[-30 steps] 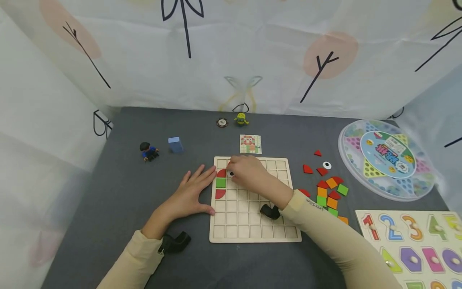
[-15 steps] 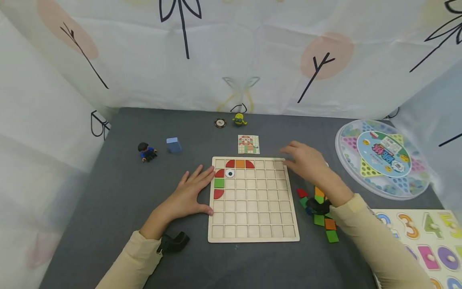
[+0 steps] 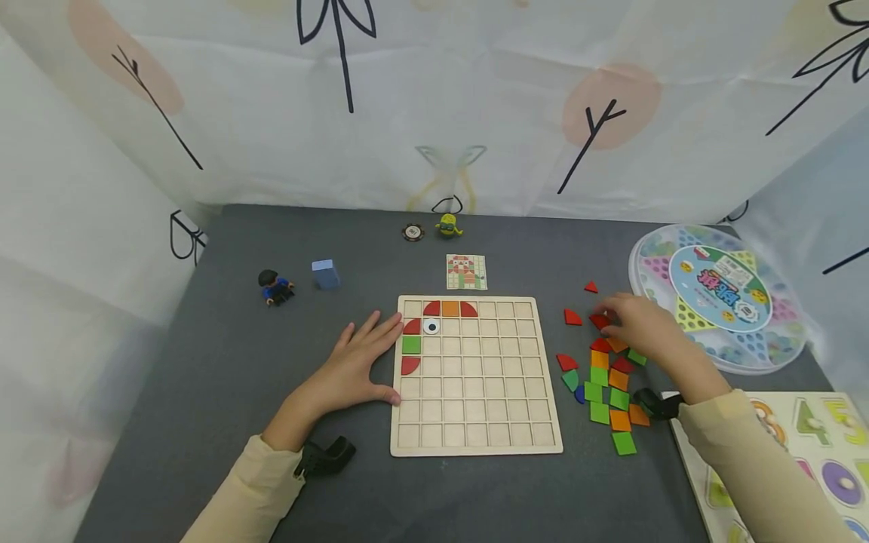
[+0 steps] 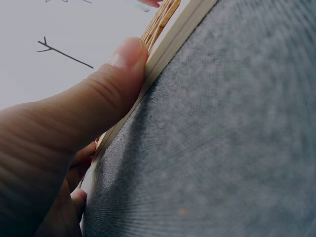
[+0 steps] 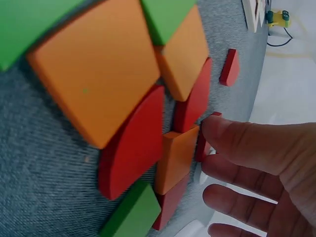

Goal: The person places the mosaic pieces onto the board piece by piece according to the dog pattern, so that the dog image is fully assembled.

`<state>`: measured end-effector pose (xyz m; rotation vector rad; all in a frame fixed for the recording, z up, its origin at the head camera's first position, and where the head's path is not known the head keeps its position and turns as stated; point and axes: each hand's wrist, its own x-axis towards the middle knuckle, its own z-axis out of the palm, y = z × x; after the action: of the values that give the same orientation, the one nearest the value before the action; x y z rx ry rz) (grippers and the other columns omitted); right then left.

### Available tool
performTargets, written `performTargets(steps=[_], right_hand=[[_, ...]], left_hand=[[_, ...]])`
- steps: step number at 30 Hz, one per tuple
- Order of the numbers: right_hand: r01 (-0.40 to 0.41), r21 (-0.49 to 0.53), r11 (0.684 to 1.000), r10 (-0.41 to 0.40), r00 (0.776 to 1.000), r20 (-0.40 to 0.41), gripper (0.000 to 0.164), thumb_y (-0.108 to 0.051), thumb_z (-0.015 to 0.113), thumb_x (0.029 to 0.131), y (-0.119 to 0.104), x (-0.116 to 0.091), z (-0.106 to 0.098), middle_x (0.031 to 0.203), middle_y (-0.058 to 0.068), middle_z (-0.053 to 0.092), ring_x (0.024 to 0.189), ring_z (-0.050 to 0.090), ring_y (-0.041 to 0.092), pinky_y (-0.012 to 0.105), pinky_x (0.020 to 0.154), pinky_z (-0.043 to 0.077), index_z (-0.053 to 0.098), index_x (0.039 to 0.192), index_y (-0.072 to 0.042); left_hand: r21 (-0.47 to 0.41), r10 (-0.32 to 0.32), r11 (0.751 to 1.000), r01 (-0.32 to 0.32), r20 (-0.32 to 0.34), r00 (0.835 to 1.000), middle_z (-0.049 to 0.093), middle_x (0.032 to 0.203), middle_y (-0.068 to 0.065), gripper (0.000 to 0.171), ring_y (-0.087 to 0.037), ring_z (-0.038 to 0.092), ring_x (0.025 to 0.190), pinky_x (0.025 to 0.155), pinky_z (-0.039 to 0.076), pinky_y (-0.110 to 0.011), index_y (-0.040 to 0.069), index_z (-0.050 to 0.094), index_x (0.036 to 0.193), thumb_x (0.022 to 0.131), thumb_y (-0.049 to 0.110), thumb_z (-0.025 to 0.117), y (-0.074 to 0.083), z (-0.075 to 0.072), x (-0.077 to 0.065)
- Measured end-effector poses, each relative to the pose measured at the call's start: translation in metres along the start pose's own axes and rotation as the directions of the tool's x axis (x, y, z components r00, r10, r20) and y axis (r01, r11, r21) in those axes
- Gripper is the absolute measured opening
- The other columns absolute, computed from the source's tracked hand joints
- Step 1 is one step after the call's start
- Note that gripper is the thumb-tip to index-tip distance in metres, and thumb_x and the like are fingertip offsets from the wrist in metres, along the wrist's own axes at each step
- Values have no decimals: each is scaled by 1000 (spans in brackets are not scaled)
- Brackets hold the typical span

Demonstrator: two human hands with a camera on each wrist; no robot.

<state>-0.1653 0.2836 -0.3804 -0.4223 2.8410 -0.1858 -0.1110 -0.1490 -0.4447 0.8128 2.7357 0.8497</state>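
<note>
My left hand (image 3: 345, 377) lies with spread fingers at the left side of a wooden grid board (image 3: 482, 407); its thumb (image 4: 106, 91) touches the board's edge. On the board sit several red rounded pieces, an orange square (image 3: 450, 308), a green square (image 3: 411, 345) and a white disc with a black dot (image 3: 431, 326). To the right, my right hand (image 3: 645, 326) reaches over loose pieces. Its thumb and forefinger stand apart around a red piece (image 5: 203, 143), the thumb tip overlapping it in the right wrist view. A white piece (image 5: 199, 174) shows partly below the forefinger.
Loose green, orange and red pieces (image 3: 619, 420) lie right of the board. A patterned card (image 3: 466, 272) is behind it. A round game box (image 3: 720, 290) and a number puzzle board (image 3: 842, 445) stand at right; a toy figure (image 3: 274, 288) and blue block (image 3: 326, 274) at left.
My right hand has left the white dotted disc on the board and moved right to the loose pieces. The left hand has stayed at the board's edge.
</note>
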Motion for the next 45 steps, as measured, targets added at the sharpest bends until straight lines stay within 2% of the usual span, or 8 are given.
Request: performTargets(steps=[7,14,21,31,35,37,40,45], right_hand=[[-4,4,1000,4,1000,-22,26,-15,65,77,2,2,-2,91,11,60,78,55,24,40,63,46,63,101,-6],[-62,45,997,66,993,-93,35,-15,63,79,6,22,-8,95,19,58,81,55,30,46,68,45,57,109,0],[-95,65,993,101,991,-90,28,-17,60,82,13,44,-6,90,19,58,72,54,26,40,57,44,60,104,-2],[-127,120,985,139,986,-91,29,-18,60,82,14,47,-6,87,18,58,69,53,25,38,58,43,59,104,1],[-106,115,988,119,987,-111,26,-18,60,81,13,46,-4,85,17,60,68,54,24,38,57,44,61,99,1],[-68,99,993,82,986,-148,24,-19,61,80,3,46,-2,85,15,60,69,55,24,38,59,44,62,96,0],[22,62,998,-9,977,-213,20,-21,64,78,-31,43,-2,84,9,60,71,56,22,38,60,44,65,92,-6],[249,-29,968,-247,929,-275,18,-23,68,74,-109,42,5,83,1,60,72,56,15,32,57,45,67,89,-13]], left_hand=[[-9,-2,1000,2,-3,1000,14,145,2,107,-26,3,133,100,-1,-54,15,20,140,55,57,70,0,0,0],[-5,-4,1000,4,-1,1000,14,145,2,107,-26,2,133,100,-1,-54,16,20,140,55,58,69,-1,1,0],[1,2,1000,-2,-4,1000,14,145,3,107,-25,2,133,100,0,-54,17,20,140,55,60,68,-1,3,0],[6,-7,1000,7,-6,1000,14,145,4,107,-24,2,133,100,-1,-53,17,19,140,55,60,68,-1,1,0],[3,-3,1000,3,-3,1000,14,145,3,107,-24,2,133,100,0,-54,17,19,140,55,60,68,-1,2,0],[1,-1,1000,1,1,1000,14,145,3,107,-24,2,133,100,0,-54,17,19,140,55,60,68,-1,2,0],[-1,-2,1000,2,4,1000,13,145,3,107,-24,2,133,100,-1,-54,17,19,140,55,59,68,-1,2,-1],[2,-3,1000,3,-1,1000,13,146,4,107,-23,1,133,100,-1,-54,18,19,140,55,60,68,-2,2,0]])
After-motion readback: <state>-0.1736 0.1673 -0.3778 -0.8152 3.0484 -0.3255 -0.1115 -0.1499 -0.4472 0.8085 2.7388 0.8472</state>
